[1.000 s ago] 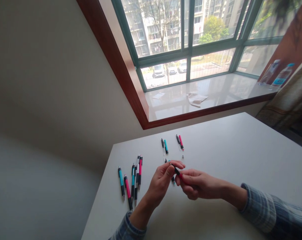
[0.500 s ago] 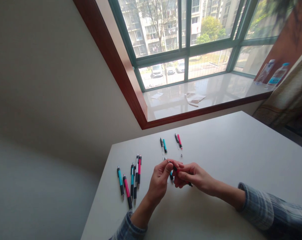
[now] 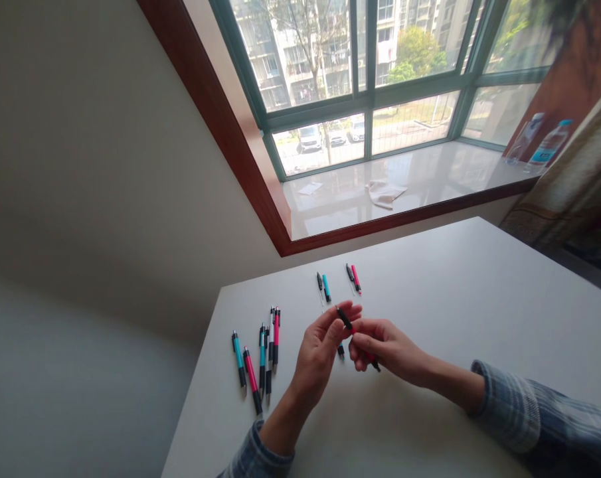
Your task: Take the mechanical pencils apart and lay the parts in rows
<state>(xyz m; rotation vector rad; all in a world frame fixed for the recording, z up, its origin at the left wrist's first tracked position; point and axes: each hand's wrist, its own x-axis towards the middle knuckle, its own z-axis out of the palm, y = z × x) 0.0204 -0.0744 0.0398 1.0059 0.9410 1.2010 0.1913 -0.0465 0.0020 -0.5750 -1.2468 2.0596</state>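
Observation:
A pink and black pen [image 3: 344,318] slants between my hands above the white table. My right hand [image 3: 392,348] pinches it around its pink middle, and its black clip end pokes out below the fingers. My left hand [image 3: 316,355] is beside the pen's black grip end, thumb and fingers apart, the fingers stretched out behind it. I cannot tell whether they touch it. Partly hidden behind my hands lies a teal and black pen piece [image 3: 341,352]. Farther back are a teal barrel [image 3: 327,287] and a pink barrel [image 3: 356,279], each with a black part and a thin clear piece alongside.
Left of my hands lie several whole pens, among them a teal pen [image 3: 239,358] and a pink pen [image 3: 252,380]. The white table [image 3: 429,292] meets the wall below a windowsill [image 3: 330,216]. Clear bottles [image 3: 546,149] and a cloth [image 3: 386,194] are on the sill.
My left thumb and fingers have come apart from the pen's black end, which shows more fully. My right hand keeps its pinch. The view has shifted slightly.

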